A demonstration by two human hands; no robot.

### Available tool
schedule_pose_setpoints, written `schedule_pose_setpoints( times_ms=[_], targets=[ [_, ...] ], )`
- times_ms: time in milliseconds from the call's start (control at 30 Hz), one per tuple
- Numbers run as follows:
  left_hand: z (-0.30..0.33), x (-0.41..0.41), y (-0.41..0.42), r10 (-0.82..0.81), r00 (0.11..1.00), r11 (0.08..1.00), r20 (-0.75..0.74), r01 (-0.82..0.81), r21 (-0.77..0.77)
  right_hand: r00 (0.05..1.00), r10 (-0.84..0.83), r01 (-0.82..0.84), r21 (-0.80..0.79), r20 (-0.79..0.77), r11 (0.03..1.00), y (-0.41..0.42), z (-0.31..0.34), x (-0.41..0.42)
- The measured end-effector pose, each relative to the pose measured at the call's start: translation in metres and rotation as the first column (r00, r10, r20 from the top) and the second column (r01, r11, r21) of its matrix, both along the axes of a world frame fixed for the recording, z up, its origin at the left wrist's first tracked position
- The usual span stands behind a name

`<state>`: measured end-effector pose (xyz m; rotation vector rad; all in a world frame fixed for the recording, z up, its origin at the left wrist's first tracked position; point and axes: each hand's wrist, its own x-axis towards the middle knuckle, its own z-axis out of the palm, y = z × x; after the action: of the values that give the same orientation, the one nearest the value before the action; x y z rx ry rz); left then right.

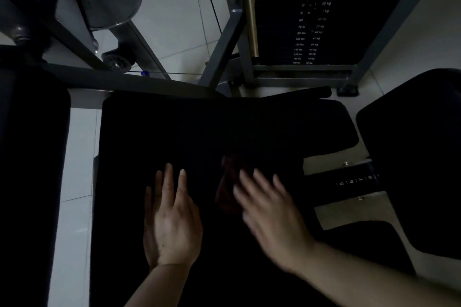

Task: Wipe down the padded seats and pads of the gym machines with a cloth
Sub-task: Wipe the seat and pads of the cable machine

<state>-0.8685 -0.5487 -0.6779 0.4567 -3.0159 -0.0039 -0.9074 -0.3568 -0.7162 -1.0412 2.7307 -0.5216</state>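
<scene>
Dim light, view from the head looking down. Far left of both hands: a long black padded pad [32,157] at the frame edge, with a strip of pale tiled floor [77,157] between it and the seat.

Left hand [172,219]: the grip is open, fingers straight and close together, palm flat on the wide black padded seat [174,132]. It holds nothing.

Just right of the left hand, apart from it: a crumpled dark red cloth [228,189] lying on the same seat, under the fingertips of the right hand.

Right hand [272,212]: blurred; fingers [249,182] spread and extended, resting over the cloth's right part. The grip looks loose and wide, pressing rather than pinching, though the blur hides the thumb.

Beyond both hands: grey steel machine frame [224,40], and further right a black weight stack with white numbers [311,27].

Right of the right hand: a metal adjustment bar with printed numerals [356,182], then another black rounded pad [419,157].
</scene>
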Motion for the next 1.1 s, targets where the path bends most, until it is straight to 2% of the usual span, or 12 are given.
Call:
schedule_pose_setpoints(
  times_ms=[67,167,233,300,367,467,600,800,933,1033,1100],
  targets=[
    [0.001,0.001,0.001,0.000,1.000,1.000,-0.001,0.000,-0.006,0.984,0.179,-0.179,0.013,0.016,0.984,0.023,0.003,0.051],
    [0.000,0.002,0.001,-0.008,1.000,1.000,-0.012,0.008,0.004,0.943,0.331,-0.331,-0.008,-0.009,0.943,0.036,-0.005,0.040],
    [-0.002,0.002,0.000,-0.012,0.999,1.000,-0.034,0.013,0.020,0.972,0.232,-0.233,-0.040,-0.035,0.972,0.021,-0.009,-0.008],
    [-0.003,0.002,0.000,-0.004,0.999,1.000,-0.048,0.005,0.028,0.999,-0.031,0.028,-0.061,-0.042,0.998,0.001,-0.009,-0.070],
    [-0.002,0.002,-0.001,-0.004,0.999,1.000,-0.038,0.005,0.022,0.973,-0.229,0.229,-0.027,0.004,0.973,-0.014,-0.005,-0.128],
    [-0.003,0.002,-0.002,-0.010,0.999,1.000,-0.041,0.011,0.025,0.941,-0.338,0.339,-0.035,0.037,0.940,-0.030,-0.009,-0.155],
    [-0.003,0.001,-0.001,-0.012,0.998,1.000,-0.057,0.013,0.024,0.985,-0.171,0.167,-0.144,-0.013,0.975,-0.022,-0.011,-0.104],
    [-0.002,0.002,0.000,-0.003,0.999,1.000,-0.047,0.004,0.020,0.989,0.010,0.010,-0.133,0.146,0.991,0.009,0.006,-0.054],
    [-0.003,0.003,0.000,-0.001,0.999,1.000,-0.049,0.003,0.028,0.989,0.108,-0.096,-0.116,0.100,0.989,0.030,0.001,-0.062],
    [-0.004,0.003,0.000,0.011,0.999,0.999,-0.050,-0.008,0.044,0.992,0.100,-0.093,-0.083,0.081,0.992,0.018,-0.009,-0.078],
    [-0.004,0.002,0.000,0.007,0.999,0.999,-0.044,-0.005,0.041,0.998,-0.024,0.031,-0.101,0.064,0.994,-0.004,-0.008,-0.102]
  ],
)
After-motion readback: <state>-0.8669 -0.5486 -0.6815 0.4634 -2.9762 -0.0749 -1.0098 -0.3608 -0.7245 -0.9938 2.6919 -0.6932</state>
